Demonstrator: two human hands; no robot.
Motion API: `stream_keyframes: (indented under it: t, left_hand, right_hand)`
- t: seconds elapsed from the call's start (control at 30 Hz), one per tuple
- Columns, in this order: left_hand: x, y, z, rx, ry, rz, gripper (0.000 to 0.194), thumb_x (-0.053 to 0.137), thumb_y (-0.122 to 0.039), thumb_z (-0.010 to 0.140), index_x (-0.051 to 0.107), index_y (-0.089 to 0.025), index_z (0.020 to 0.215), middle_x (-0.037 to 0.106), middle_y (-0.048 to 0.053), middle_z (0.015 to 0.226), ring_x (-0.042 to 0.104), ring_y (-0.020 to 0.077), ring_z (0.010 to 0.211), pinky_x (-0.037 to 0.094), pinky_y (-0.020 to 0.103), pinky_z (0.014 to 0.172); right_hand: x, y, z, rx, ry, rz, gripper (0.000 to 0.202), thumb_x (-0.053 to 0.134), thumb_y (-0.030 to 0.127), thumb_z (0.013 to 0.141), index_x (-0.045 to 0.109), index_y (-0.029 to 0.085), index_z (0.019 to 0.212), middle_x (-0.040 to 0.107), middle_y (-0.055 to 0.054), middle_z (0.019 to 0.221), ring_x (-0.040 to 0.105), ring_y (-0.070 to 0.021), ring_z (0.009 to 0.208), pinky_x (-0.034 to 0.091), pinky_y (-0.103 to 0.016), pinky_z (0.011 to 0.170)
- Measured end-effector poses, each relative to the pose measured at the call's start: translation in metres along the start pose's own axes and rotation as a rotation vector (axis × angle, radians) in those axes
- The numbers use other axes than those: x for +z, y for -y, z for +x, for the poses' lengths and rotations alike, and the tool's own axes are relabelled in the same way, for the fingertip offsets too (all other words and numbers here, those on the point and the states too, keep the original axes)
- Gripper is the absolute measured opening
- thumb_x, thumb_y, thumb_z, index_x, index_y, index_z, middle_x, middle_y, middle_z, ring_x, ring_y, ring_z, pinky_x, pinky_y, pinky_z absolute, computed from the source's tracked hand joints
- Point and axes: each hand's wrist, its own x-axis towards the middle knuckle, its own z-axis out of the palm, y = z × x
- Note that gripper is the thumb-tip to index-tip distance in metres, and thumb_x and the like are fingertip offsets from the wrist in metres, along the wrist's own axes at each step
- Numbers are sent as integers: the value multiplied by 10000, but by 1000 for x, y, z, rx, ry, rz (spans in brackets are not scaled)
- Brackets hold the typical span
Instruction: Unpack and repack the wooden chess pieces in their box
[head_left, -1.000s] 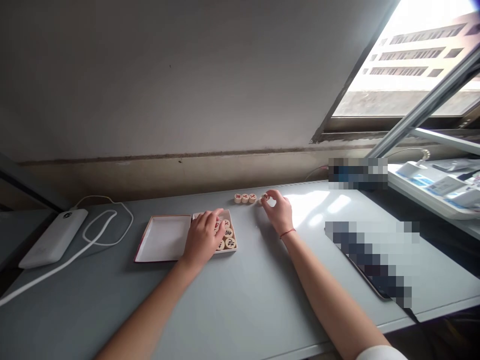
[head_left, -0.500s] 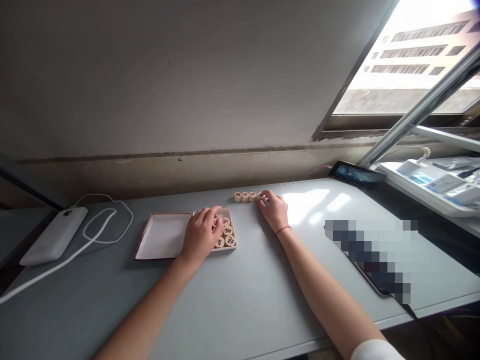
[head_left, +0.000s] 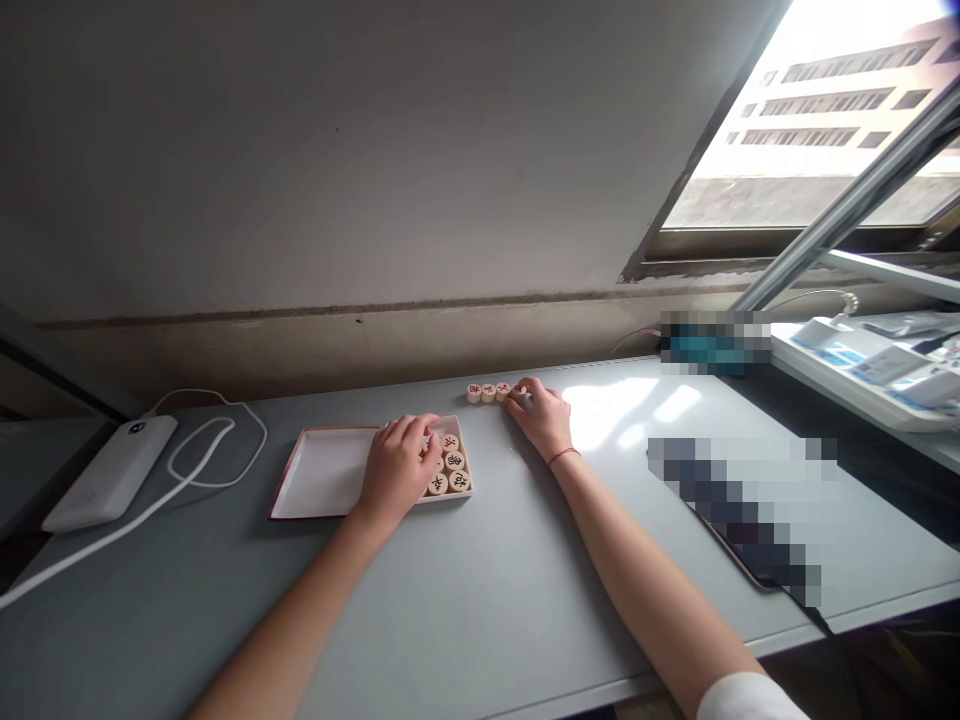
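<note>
Round wooden pieces with red and black characters (head_left: 458, 482) lie in a small open box (head_left: 471, 492) at the middle of the desk. My left hand (head_left: 399, 462) rests over the box's left part, fingers bent; what its fingertips hold, if anything, is hidden. Behind and to the right, a short row of pieces (head_left: 488, 393) stands on edge with red characters facing me. My right hand (head_left: 541, 412), with a red string at the wrist, has its fingers closed around the piece at the row's right end. The white-lined box lid (head_left: 330, 472) lies left of the box.
A white power bank (head_left: 112, 475) with a looping white cable (head_left: 139, 520) is at the left. A dark blurred device (head_left: 739, 530) lies at the right. Behind it are a blurred phone (head_left: 709, 345) and a white shelf tray (head_left: 877, 365). The wall borders the desk's back edge.
My right hand has shifted slightly left, its thumb and fingers nearer the row. My left hand has moved slightly left over the box, showing a little more of the lower pieces.
</note>
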Motion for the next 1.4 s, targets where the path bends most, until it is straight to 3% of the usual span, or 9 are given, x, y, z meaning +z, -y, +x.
stream_keyframes:
  t: [0.47,0.63,0.77,0.9,1.0,1.13,1.4]
  left_hand:
    - [-1,5,1,-26,31,0,206,469,-202,883,615,-194,1028,674,31,854,626,186,795,464,322,791]
    - [-8,15,6,-106,109,92,242,426,-168,868,657,-204,934,698,48,909,624,202,819,453,327,761]
    - [-14,33,7,-165,266,177,249,445,-196,838,691,-225,808,691,45,884,598,218,837,436,332,740]
    - [-17,47,4,-108,358,170,313,411,-261,877,714,-241,800,657,50,866,565,230,861,432,350,752]
    - [-20,53,0,-24,389,154,334,382,-262,900,704,-238,812,638,55,890,548,235,870,431,362,747]
    - [-26,57,-3,85,377,126,301,380,-240,904,671,-213,830,635,78,934,531,234,897,428,367,780]
    - [-37,57,-3,-53,527,-15,207,391,-315,895,583,-242,871,685,17,974,547,235,979,386,401,886]
  right_hand:
    - [3,-6,5,-12,-39,9,150,504,245,786,592,235,906,683,-42,900,559,-229,834,373,-333,723]
    - [-6,15,-7,-143,-156,84,218,483,260,827,631,205,979,645,-111,994,550,-244,878,420,-351,741]
    - [-11,51,-30,-357,151,347,270,401,230,890,650,209,992,665,-64,879,560,-152,673,423,-258,644]
    - [-9,75,-45,-337,374,292,286,432,332,901,627,202,736,592,-7,597,466,-124,507,307,-225,503]
    - [-7,77,-46,-316,390,246,375,397,383,913,529,200,613,503,10,516,367,-111,456,236,-231,471]
    - [-8,75,-45,-324,381,267,385,379,398,917,488,202,603,472,15,512,324,-106,453,229,-230,469]
    - [-6,76,-48,-310,388,275,383,378,411,916,474,209,606,449,26,507,315,-111,460,226,-234,479]
